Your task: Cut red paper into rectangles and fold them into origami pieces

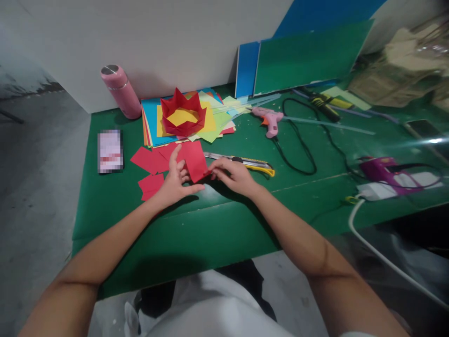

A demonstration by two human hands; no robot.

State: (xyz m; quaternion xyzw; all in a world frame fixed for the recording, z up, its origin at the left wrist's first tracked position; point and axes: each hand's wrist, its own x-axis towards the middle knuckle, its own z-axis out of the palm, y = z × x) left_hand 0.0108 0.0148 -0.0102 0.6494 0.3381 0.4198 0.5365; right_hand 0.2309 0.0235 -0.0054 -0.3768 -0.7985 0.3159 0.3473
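A square of red paper (196,161) is held up over the green table, tilted, with one corner toward me. My right hand (233,175) pinches its lower right corner between thumb and fingers. At the paper's left edge is my left hand (177,178), index finger pointing up and thumb stretched out to the right; its other fingers are bent beside the paper. Whether they touch it I cannot tell. More red paper pieces (149,159) lie left of and behind that hand. A yellow utility knife (256,166) rests just behind my right hand.
Behind, a red folded-paper ring (168,126) sits on stacked coloured paper (150,126). A pink bottle (124,96) stands at the back left, near a blurred-out pack (110,152). A pink glue gun (270,121) trails its black cord rightward, toward a power strip (379,191).
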